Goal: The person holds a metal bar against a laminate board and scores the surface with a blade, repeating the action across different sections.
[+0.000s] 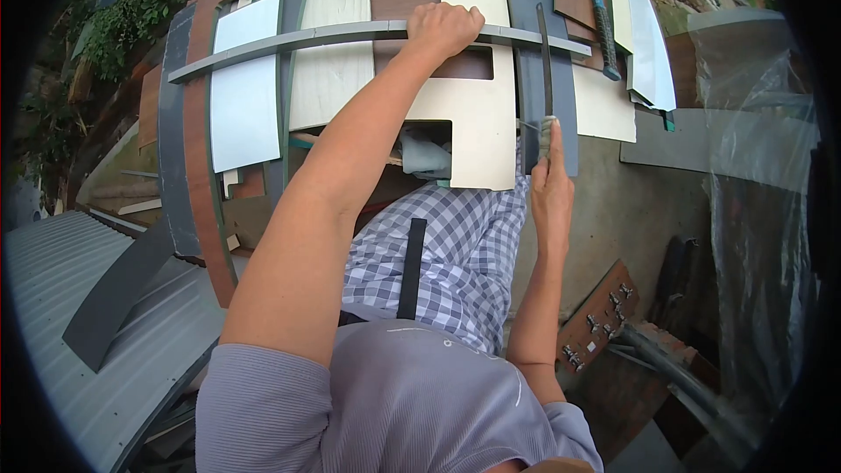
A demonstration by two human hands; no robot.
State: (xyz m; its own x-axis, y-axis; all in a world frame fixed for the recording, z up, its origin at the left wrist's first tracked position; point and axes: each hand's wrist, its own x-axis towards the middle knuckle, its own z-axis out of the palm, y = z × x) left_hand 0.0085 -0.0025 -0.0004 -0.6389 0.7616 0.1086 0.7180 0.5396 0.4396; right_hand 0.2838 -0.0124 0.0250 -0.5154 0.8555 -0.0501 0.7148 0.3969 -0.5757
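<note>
My left hand [445,28] is closed over a long grey metal bar [337,36] that lies crosswise over the boards. My right hand [553,177] is wrapped around the handle of a hacksaw [545,66], which I see nearly edge-on from above. Its long, narrow dark frame points away from me and crosses the bar near the right end. Whether the teeth touch the bar is hidden. Below the bar lie a cream board [486,142] with cut-outs and a dark grey board [565,96].
A hammer [601,22] with a blue handle lies at the upper right. White panels [248,88] and brown boards are stacked at the left. Corrugated metal sheeting [105,307] is at lower left. Clear plastic sheet [753,166] hangs at right, near a brown board [596,315] with metal fittings.
</note>
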